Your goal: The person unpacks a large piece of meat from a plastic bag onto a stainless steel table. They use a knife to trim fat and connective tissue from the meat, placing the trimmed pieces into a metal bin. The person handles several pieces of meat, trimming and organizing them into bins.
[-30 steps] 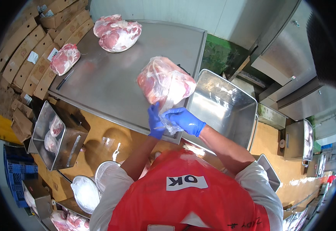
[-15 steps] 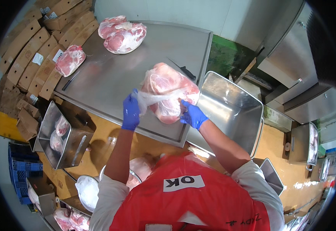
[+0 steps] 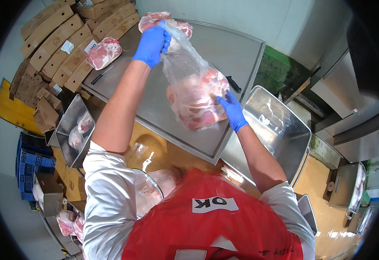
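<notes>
A large cut of raw pink meat (image 3: 200,106) lies near the table's right front corner. Clear plastic film (image 3: 185,58) covers part of it and stretches up toward the far left. My left hand (image 3: 152,45), blue-gloved and raised, is closed on the upper end of this film. Against the right side of the meat rests my right hand (image 3: 233,112), also gloved in blue, with its fingers stretched out. A black-handled knife (image 3: 233,84) lies just beyond the meat, its blade partly hidden.
The steel table (image 3: 237,52) holds another meat piece (image 3: 104,53), a second knife (image 3: 102,75) and more meat (image 3: 155,19) at the back, partly covered by my arm. Cardboard boxes (image 3: 63,47) are stacked left. A steel tub (image 3: 280,125) stands right, a meat bin (image 3: 74,130) left.
My left hand has risen up and away, drawing the plastic film out long above the meat. My right hand stays at the meat's right side. The whole view has shifted slightly.
</notes>
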Action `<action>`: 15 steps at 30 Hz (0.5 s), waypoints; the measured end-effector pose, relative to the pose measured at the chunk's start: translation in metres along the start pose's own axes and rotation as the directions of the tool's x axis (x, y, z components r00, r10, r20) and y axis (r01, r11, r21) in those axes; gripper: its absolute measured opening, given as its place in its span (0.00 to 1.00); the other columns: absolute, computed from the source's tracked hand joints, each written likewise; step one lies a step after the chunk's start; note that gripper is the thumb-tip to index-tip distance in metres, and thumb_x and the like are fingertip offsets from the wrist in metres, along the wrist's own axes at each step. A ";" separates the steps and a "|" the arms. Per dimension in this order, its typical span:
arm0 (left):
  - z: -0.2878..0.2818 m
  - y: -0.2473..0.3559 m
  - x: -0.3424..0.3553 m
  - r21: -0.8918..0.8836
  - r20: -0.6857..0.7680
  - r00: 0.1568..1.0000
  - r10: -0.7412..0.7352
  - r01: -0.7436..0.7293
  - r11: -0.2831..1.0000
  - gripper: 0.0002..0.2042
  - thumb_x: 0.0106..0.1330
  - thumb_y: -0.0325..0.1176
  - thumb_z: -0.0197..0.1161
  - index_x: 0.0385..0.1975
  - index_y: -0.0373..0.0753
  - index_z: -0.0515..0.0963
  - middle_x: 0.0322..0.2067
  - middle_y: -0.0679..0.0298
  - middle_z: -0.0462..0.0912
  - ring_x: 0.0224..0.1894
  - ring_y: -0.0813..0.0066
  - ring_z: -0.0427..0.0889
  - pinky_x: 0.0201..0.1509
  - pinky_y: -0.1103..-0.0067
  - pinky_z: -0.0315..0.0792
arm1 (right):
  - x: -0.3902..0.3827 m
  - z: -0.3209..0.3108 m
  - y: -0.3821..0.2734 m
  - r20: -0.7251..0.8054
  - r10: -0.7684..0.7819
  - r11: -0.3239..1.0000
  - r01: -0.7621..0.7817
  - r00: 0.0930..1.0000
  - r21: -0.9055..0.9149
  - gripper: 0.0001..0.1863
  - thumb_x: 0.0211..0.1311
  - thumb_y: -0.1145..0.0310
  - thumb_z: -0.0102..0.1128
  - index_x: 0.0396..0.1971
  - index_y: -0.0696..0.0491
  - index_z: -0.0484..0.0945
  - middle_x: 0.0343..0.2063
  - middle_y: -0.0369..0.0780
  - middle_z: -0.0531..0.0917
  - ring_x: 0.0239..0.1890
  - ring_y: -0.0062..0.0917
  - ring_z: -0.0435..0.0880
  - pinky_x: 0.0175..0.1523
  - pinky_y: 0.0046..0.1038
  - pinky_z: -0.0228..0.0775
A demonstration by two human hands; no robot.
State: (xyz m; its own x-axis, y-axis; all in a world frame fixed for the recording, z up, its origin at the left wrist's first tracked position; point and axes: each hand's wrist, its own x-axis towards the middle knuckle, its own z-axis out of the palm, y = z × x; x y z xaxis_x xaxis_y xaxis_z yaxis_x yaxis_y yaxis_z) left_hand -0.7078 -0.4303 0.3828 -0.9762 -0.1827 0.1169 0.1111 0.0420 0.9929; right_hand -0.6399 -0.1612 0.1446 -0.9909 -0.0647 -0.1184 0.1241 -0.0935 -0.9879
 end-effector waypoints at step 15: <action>-0.264 -0.149 -0.153 -0.552 -0.428 0.820 -0.381 0.097 0.828 0.14 0.78 0.43 0.51 0.27 0.48 0.71 0.20 0.74 0.70 0.17 0.82 0.67 0.17 0.84 0.58 | -0.010 0.055 0.045 0.568 -0.431 0.277 0.702 0.701 -0.657 0.13 0.59 0.65 0.65 0.43 0.51 0.81 0.44 0.46 0.82 0.52 0.48 0.78 0.56 0.44 0.70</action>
State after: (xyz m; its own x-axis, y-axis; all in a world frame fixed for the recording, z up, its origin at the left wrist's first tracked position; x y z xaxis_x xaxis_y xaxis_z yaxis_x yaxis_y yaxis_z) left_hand -0.5260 -0.6680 0.2224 -0.7627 -0.5861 -0.2735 0.1001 -0.5248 0.8453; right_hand -0.6215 -0.2195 0.1065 -0.7184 -0.5695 0.3995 -0.6956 0.5810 -0.4226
